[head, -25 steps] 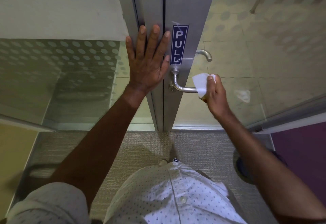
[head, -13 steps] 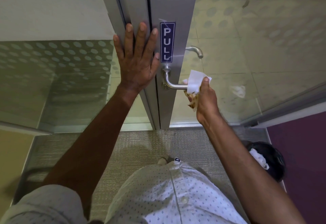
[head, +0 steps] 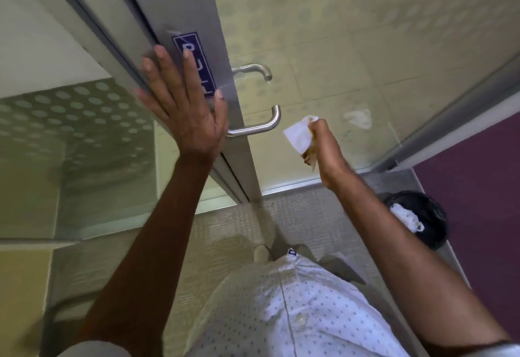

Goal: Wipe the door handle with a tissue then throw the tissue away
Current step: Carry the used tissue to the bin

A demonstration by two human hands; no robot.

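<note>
A steel lever door handle (head: 260, 126) sticks out of the grey metal door frame (head: 180, 4), below a blue PULL sticker (head: 195, 61). My left hand (head: 183, 109) lies flat with spread fingers on the frame, partly over the sticker. My right hand (head: 323, 148) is closed on a white tissue (head: 298, 134), with brownish stains at its lower end. The tissue hangs a short way to the right of the handle, not touching it. A black bin (head: 422, 216) with white crumpled paper inside stands on the floor at the lower right.
The door's glass pane (head: 337, 47) shows a second handle (head: 253, 71) on its far side and a tiled floor beyond. A frosted dotted glass panel (head: 70, 131) is at the left. Grey carpet (head: 225, 230) lies underfoot and a purple wall (head: 478, 202) is at the right.
My right hand has pulled the tissue off the handle and to the right. The view has tilted and swung right, bringing the bin into sight. My left hand stays on the frame.
</note>
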